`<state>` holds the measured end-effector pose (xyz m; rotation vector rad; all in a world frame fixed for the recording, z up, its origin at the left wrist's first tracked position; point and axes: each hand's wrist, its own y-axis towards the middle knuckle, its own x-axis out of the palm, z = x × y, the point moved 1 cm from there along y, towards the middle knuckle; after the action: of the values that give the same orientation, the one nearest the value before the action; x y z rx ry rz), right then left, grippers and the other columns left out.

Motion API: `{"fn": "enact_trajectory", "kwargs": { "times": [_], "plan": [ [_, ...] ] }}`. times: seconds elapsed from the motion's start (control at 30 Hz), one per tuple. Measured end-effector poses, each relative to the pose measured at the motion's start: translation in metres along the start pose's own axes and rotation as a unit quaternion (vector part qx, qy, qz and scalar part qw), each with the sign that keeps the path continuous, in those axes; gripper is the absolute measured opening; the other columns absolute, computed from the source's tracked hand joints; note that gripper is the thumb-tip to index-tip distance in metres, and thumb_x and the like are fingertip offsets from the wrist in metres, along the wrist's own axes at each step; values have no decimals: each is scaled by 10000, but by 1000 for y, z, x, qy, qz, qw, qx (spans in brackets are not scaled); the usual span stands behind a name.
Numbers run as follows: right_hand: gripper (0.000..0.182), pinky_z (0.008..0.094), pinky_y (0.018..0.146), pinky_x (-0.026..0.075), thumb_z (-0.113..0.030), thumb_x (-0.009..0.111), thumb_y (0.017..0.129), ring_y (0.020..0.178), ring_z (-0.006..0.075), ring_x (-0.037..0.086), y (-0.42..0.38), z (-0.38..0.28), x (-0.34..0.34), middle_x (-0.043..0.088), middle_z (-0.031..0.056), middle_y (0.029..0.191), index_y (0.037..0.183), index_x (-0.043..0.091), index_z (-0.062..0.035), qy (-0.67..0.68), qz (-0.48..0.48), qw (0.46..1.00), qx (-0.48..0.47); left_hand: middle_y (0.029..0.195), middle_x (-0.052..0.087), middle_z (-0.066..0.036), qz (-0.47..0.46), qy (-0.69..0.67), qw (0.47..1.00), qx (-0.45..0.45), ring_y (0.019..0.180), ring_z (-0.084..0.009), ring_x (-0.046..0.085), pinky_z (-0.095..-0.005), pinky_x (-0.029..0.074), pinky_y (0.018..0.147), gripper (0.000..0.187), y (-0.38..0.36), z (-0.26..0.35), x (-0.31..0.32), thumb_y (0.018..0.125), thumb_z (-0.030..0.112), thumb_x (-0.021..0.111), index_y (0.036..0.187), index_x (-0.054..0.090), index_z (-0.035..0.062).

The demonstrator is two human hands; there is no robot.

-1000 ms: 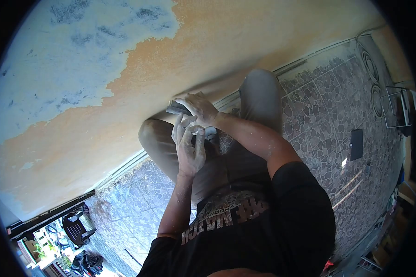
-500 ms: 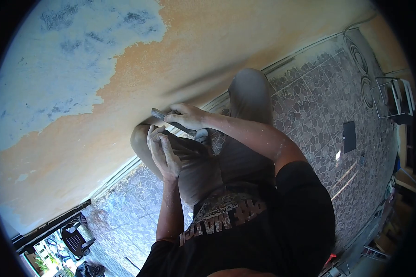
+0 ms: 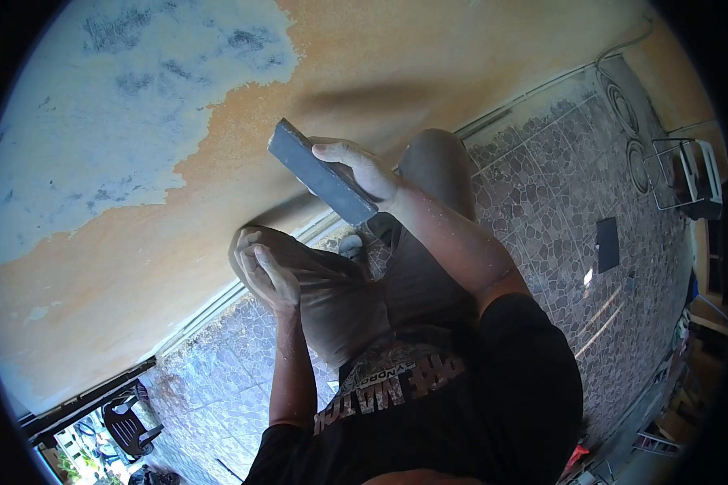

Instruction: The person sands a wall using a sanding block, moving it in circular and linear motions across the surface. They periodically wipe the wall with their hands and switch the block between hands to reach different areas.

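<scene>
My right hand (image 3: 362, 168) grips a long dark-grey sanding block (image 3: 322, 174) by its edge, its flat dark face turned up toward me. The block is held above my knees, close to the wall (image 3: 243, 145), where a pale patch borders an orange one. My left hand (image 3: 268, 275) is beside my left knee (image 3: 255, 234), dusted white, its fingers loosely bent with the thumb apart and nothing in them. White specks dot my right forearm.
A dark rectangular sheet (image 3: 608, 244) lies on the stone-patterned floor (image 3: 542, 210) to the right. Farther off are a metal-framed chair (image 3: 692, 174) and coiled cable (image 3: 623, 105). A dark plastic chair (image 3: 129, 428) stands at lower left.
The sanding block has risen in my right hand and turned its broad face toward me. My left hand has drawn back from it to the left knee, with its fingers more bent.
</scene>
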<state>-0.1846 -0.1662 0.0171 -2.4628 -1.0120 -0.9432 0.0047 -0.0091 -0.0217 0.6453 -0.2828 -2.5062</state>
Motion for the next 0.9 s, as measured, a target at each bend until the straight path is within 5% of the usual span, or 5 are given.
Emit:
{"fn": "enact_trajectory", "kwargs": {
  "times": [0.27,0.3,0.43,0.77,0.9],
  "plan": [
    [463,267,700,470,-349,559,970,808,106,562,-11,-30,1,578,15,935,1346,512,-84,-47,213,934,-283,1610,63,-304,125,343,897,250,1491,-510,79,-690,164,1160,835,74,-27,5,881,298,717,1542,268,55],
    [559,292,947,389,-332,587,957,1040,122,494,-12,-33,-4,551,30,1160,1406,486,-16,-39,238,919,-311,1618,39,-308,114,349,897,247,1498,-522,34,-705,132,1164,923,78,-44,13,846,335,747,1568,237,70],
    [562,359,1103,307,-287,592,982,1238,187,457,-17,-53,-9,526,84,1339,1437,444,7,-101,333,848,-399,1642,0,-289,120,393,858,308,1506,-518,-66,-736,11,1150,973,83,-98,26,809,447,739,1585,261,109],
    [498,298,705,512,-206,610,1021,850,157,590,32,-79,-24,586,124,1081,1396,404,48,-295,480,644,-518,1633,8,-322,106,423,839,325,1495,-545,-89,-765,-27,1119,943,75,-113,33,826,465,720,1582,278,117],
    [697,429,894,422,-266,803,852,996,247,506,74,52,-30,462,100,1191,1448,474,-120,-593,267,465,-600,1665,1,-244,110,393,860,305,1515,-501,-86,-745,-41,1137,881,75,-120,35,825,479,693,1579,335,196]
  ]
}}
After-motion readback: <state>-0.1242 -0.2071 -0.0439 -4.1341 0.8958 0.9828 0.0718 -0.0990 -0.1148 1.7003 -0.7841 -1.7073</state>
